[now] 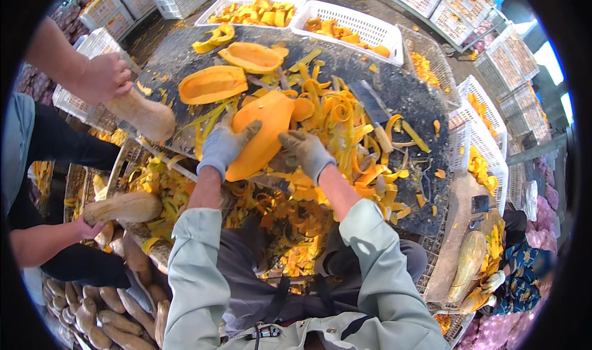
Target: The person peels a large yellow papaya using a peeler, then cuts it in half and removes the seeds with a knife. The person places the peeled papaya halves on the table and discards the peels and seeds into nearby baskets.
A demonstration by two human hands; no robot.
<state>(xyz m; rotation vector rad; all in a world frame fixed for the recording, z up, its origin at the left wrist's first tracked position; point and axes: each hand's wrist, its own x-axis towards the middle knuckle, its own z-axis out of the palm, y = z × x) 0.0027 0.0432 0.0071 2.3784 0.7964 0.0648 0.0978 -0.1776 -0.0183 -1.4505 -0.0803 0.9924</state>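
Note:
My left hand point(226, 144), in a grey knit glove, grips a peeled orange squash piece point(266, 128) from its left side, thumb on top. My gloved right hand point(307, 151) is at its right edge, fingers partly curled; whether it grips the piece is unclear. Two hollowed squash halves point(212, 85) point(252, 56) lie beyond it on the dark board point(416, 114), cavities up. Curled squash peelings point(340, 114) are heaped to the right. A cleaver point(370, 102) with a wooden handle lies beside that heap.
At left, another person's hands point(104, 79) hold two unpeeled squashes point(143, 116) point(125, 207). White plastic crates point(349, 24) of squash pieces stand beyond the board and at right. Whole squashes point(115, 322) are piled lower left. Another gloved worker point(520, 276) is at lower right.

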